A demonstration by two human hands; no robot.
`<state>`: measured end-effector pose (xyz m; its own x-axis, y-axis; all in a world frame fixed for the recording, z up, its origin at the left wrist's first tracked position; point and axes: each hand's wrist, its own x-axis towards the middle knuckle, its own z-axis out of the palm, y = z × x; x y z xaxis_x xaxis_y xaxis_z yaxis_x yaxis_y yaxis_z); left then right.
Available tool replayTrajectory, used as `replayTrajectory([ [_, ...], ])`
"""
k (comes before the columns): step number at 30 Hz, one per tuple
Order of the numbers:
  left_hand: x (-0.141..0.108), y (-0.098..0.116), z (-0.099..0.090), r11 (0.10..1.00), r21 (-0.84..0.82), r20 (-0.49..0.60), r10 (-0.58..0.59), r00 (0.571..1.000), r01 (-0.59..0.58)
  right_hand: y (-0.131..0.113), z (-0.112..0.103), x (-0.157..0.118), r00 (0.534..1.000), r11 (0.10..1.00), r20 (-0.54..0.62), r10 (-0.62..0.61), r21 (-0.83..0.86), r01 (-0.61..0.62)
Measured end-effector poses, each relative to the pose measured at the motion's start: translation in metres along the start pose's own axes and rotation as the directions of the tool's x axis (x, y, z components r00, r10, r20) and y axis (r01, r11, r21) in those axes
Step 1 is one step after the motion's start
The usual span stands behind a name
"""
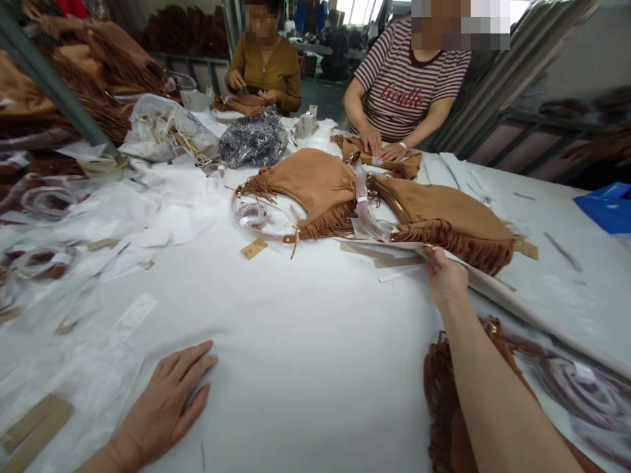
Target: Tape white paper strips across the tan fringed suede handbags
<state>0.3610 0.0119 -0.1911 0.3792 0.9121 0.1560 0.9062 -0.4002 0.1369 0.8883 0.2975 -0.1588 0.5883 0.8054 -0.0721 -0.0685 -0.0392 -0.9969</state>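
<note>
The work seems partly done: two bags with wrapped straps lie toward the bench's far edge, a third bag by its near right corner; what is left, I cannot tell. The right hand pinches the pale sheet by its edge; the left hand, loosely open, rests toward the near edge.

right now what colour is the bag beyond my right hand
The bag is tan brown; head view.

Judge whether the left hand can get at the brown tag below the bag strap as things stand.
Probably yes, with a forward reach: the left hand appears to hold nothing, and no object shows between it and the brown tag.
</note>
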Motion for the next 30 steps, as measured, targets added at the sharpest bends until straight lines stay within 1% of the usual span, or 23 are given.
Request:
replayTrajectory([
  [2, 0.000, -0.001, 0.000, 1.000, 0.008, 0.012, 0.005, 1.000, -0.005, 0.009, -0.003, 0.001, 0.996, 0.992, 0.045, -0.077, -0.101, 0.081],
  [3, -0.001, -0.001, 0.001, 1.000, 0.009, 0.015, 0.003, 1.000, -0.003, 0.011, -0.005, 0.001, 0.989, 0.979, 0.101, -0.109, -0.163, 0.125],
  [4, -0.001, -0.001, 0.001, 1.000, 0.006, 0.018, 0.000, 1.000, 0.000, 0.011, -0.007, 0.000, 0.977, 0.962, 0.171, -0.128, -0.219, 0.164],
  [5, -0.001, -0.001, 0.001, 1.000, 0.002, 0.020, -0.002, 1.000, 0.002, 0.010, -0.009, -0.002, 0.954, 0.932, 0.263, -0.141, -0.290, 0.218],
  [6, -0.001, -0.001, 0.001, 1.000, -0.002, 0.023, -0.005, 1.000, 0.005, 0.008, -0.011, -0.003, 0.913, 0.876, 0.380, -0.151, -0.377, 0.302],
  [7, -0.001, -0.001, 0.000, 1.000, -0.006, 0.027, -0.009, 1.000, 0.010, 0.005, -0.012, -0.004, 0.847, 0.779, 0.511, -0.148, -0.467, 0.418],
  [8, 0.000, 0.000, -0.001, 1.000, -0.010, 0.030, -0.012, 0.999, 0.012, 0.002, -0.012, -0.004, 0.758, 0.639, 0.640, -0.124, -0.533, 0.555],
  [9, 0.000, 0.001, -0.002, 1.000, -0.013, 0.033, -0.015, 0.999, 0.015, -0.001, -0.010, -0.005, 0.659, 0.468, 0.748, -0.074, -0.558, 0.686],
  [10, 0.000, 0.001, -0.003, 1.000, -0.016, 0.036, -0.019, 0.999, 0.020, -0.005, -0.007, -0.004, 0.563, 0.287, 0.826, -0.001, -0.539, 0.792],
  [11, 0.000, 0.002, -0.004, 1.000, -0.018, 0.039, -0.023, 0.999, 0.023, -0.008, -0.003, -0.003, 0.488, 0.127, 0.869, 0.078, -0.494, 0.860],
  [12, 0.001, 0.002, -0.004, 0.999, -0.020, 0.040, -0.025, 0.999, 0.026, -0.011, 0.002, -0.001, 0.446, 0.013, 0.884, 0.139, -0.452, 0.892],
  [13, 0.001, 0.002, -0.004, 0.999, -0.021, 0.041, -0.026, 0.999, 0.027, -0.013, 0.008, 0.000, 0.420, -0.072, 0.889, 0.184, -0.414, 0.907],
  [14, 0.001, 0.002, -0.004, 0.999, -0.022, 0.042, -0.023, 0.999, 0.024, -0.016, 0.015, 0.002, 0.403, -0.139, 0.889, 0.219, -0.380, 0.914],
  [15, 0.000, 0.001, -0.004, 0.999, -0.022, 0.044, -0.022, 0.999, 0.023, -0.019, 0.021, 0.003, 0.392, -0.192, 0.886, 0.247, -0.352, 0.916],
  [17, 0.000, 0.001, -0.003, 1.000, -0.023, 0.042, -0.015, 0.999, 0.016, -0.024, 0.032, 0.003, 0.387, -0.262, 0.876, 0.287, -0.317, 0.911],
  [19, 0.000, 0.001, -0.003, 1.000, -0.024, 0.034, -0.012, 0.999, 0.013, -0.027, 0.040, 0.000, 0.406, -0.300, 0.862, 0.302, -0.318, 0.899],
  [26, 0.001, 0.001, -0.002, 0.999, -0.040, 0.016, -0.018, 1.000, 0.019, -0.025, 0.061, -0.017, 0.554, -0.387, 0.795, 0.249, -0.443, 0.809],
  [30, 0.001, -0.001, 0.001, 0.999, -0.049, 0.006, -0.016, 1.000, 0.017, -0.033, 0.069, -0.028, 0.629, -0.423, 0.742, 0.232, -0.505, 0.752],
])
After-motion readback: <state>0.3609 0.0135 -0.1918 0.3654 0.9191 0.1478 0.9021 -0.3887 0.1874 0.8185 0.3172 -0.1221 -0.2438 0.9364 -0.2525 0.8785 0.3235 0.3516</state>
